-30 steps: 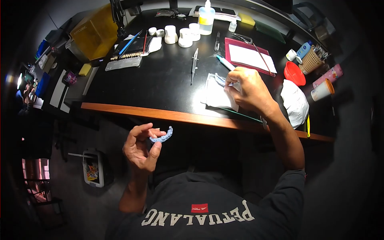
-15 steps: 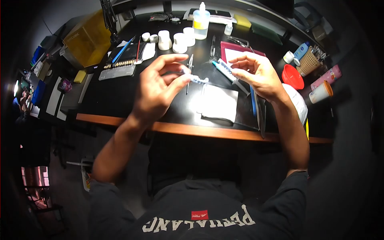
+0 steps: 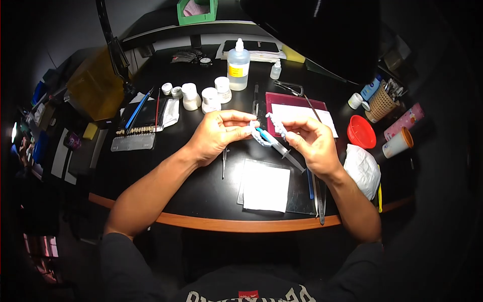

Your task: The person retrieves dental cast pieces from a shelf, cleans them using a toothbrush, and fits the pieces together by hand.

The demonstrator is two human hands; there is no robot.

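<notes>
My left hand (image 3: 221, 135) pinches a pale blue curved dental piece (image 3: 260, 137) between thumb and fingers. Close beside it, my right hand (image 3: 313, 146) holds a second pale blue dental piece (image 3: 276, 124). The two pieces are held up near each other, with a small gap between them. Beyond and below them a syringe (image 3: 283, 150) with a blue tip lies on the black table (image 3: 201, 186). A white paper pad (image 3: 266, 187) lies nearer the front edge. Left of the pad is a thin metal tool (image 3: 224, 163).
White jars (image 3: 191, 97), a clear bottle (image 3: 238, 68) and a small dropper bottle (image 3: 275, 70) stand at the back. Rightward are a red bowl (image 3: 361, 132), a white bag (image 3: 361, 171) and a brush basket (image 3: 381, 107). A tooth-shade tray (image 3: 133, 143) lies left.
The head view has tilted up, showing more of the back shelf and a black lamp. My hands have come closer together, bringing the two dental pieces near each other.
</notes>
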